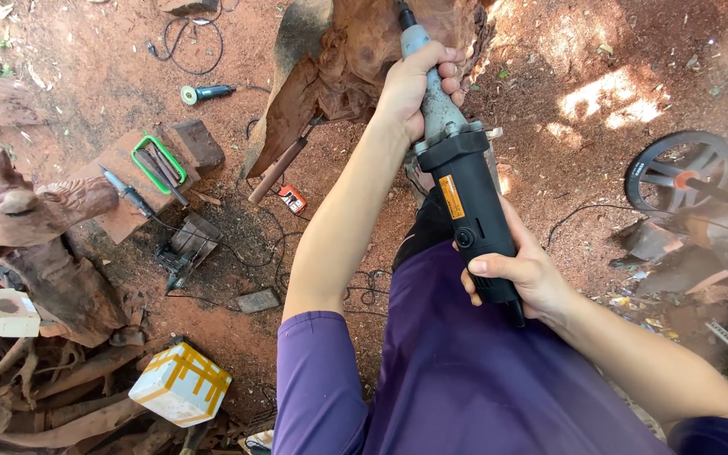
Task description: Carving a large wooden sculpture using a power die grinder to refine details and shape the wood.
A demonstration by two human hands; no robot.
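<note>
2 hands clamp 1 black grinder (465, 194): left hand (419, 84) on its grey neck, right hand (520, 274) on its rear.

Black-and-grey grinder (462, 181); reddish-brown wood (355, 59); white box (180, 384), yellow stripes.

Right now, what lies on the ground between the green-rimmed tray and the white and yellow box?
In the head view, between the green-rimmed tray and the white and yellow box: red soil, black cables and a small dark tool.

Grinder (465, 185) tip hidden behind wood stump (355, 59); stump top cut off.
</note>
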